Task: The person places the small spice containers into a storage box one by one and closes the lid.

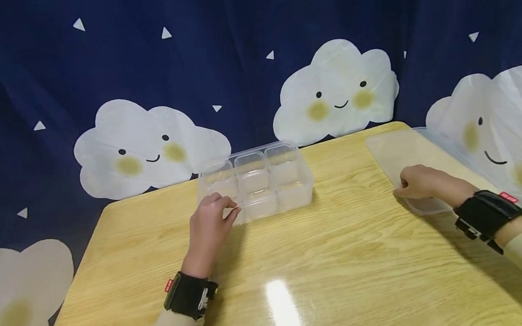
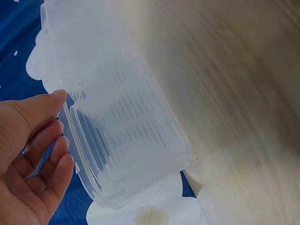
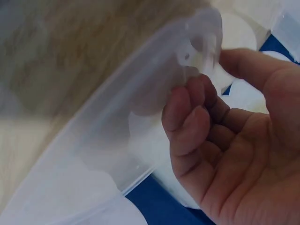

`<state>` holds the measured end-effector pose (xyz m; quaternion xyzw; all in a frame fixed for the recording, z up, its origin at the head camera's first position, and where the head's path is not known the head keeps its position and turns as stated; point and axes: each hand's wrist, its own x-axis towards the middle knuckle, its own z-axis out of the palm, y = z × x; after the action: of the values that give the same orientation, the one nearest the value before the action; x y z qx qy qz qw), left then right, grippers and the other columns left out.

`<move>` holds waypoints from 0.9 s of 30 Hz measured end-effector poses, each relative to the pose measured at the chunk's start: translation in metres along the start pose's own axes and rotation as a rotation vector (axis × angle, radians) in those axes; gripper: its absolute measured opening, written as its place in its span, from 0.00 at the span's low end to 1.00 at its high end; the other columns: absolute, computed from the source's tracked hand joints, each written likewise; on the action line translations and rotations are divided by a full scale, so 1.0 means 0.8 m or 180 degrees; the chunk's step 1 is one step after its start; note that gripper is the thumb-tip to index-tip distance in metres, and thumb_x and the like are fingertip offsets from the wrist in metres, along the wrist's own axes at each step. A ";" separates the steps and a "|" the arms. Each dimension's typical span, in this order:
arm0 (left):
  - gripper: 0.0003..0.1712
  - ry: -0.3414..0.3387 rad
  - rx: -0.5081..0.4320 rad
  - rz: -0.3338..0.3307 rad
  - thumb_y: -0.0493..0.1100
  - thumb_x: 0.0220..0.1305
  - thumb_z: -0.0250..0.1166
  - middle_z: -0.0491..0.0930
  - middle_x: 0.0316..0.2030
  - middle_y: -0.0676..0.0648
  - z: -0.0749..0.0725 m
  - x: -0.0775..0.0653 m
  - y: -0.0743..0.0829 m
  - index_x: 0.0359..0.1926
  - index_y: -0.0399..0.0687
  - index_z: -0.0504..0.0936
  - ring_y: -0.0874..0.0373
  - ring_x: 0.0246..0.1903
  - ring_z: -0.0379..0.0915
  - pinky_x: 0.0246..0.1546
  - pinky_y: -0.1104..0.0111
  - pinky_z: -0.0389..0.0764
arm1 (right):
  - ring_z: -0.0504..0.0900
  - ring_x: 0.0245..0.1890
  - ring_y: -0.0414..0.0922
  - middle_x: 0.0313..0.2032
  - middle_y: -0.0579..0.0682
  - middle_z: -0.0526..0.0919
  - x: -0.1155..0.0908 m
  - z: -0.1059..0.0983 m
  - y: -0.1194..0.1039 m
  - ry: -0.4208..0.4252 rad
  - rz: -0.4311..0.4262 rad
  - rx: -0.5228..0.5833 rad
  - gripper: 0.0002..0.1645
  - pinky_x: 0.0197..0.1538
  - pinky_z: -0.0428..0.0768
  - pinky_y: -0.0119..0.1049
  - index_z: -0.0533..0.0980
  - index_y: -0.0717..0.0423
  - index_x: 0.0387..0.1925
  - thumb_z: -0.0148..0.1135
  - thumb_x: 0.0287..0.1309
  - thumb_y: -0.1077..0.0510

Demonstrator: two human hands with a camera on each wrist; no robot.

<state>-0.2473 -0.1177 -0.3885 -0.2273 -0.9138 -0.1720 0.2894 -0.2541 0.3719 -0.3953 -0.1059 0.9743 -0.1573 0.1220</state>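
Observation:
A clear plastic box (image 1: pixel 277 203) with several inner compartments stands at the back middle of the wooden table. My left hand (image 1: pixel 209 222) is at its near left side; in the left wrist view, the thumb and fingers pinch the rim of the box (image 2: pixel 136 108). At the right side, a flat translucent plastic lid (image 1: pixel 388 154) lies by the table's edge. My right hand (image 1: pixel 423 185) grips its near left corner. In the right wrist view the thumb lies at the edge of the lid (image 3: pixel 105 126) and the fingers curl against it.
The wooden table (image 1: pixel 325 261) carries a bright light reflection near the front. A dark blue curtain (image 1: pixel 239 71) with smiling clouds hangs close behind and beside it. Beyond the lid, a clear bluish plastic edge (image 1: pixel 456 153) shows along the right side.

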 end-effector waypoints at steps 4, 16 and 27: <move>0.06 -0.0009 0.0001 -0.0010 0.40 0.56 0.79 0.81 0.29 0.48 0.001 0.000 0.001 0.33 0.47 0.89 0.52 0.30 0.77 0.23 0.61 0.80 | 0.58 0.19 0.42 0.17 0.43 0.57 -0.001 0.008 -0.005 0.0226 -0.0100 -0.0268 0.22 0.27 0.59 0.38 0.62 0.49 0.16 0.58 0.63 0.60; 0.05 -0.0005 -0.0039 0.0011 0.39 0.58 0.77 0.81 0.30 0.48 0.001 -0.002 0.000 0.34 0.46 0.89 0.51 0.31 0.77 0.23 0.61 0.80 | 0.76 0.22 0.58 0.23 0.60 0.72 -0.015 -0.014 -0.034 0.1450 -0.0119 -0.0895 0.11 0.25 0.75 0.56 0.66 0.65 0.24 0.51 0.61 0.64; 0.04 0.0015 -0.0068 0.0102 0.35 0.60 0.73 0.79 0.32 0.47 0.000 -0.007 -0.003 0.36 0.44 0.87 0.51 0.31 0.74 0.22 0.63 0.76 | 0.64 0.05 0.66 0.08 0.62 0.61 -0.027 -0.067 -0.034 0.3413 -0.0262 -0.1168 0.22 0.07 0.58 0.55 0.61 0.68 0.22 0.40 0.72 0.60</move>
<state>-0.2444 -0.1216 -0.3926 -0.2446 -0.9074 -0.1777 0.2919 -0.2433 0.3672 -0.3325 -0.0686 0.9064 -0.0218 -0.4163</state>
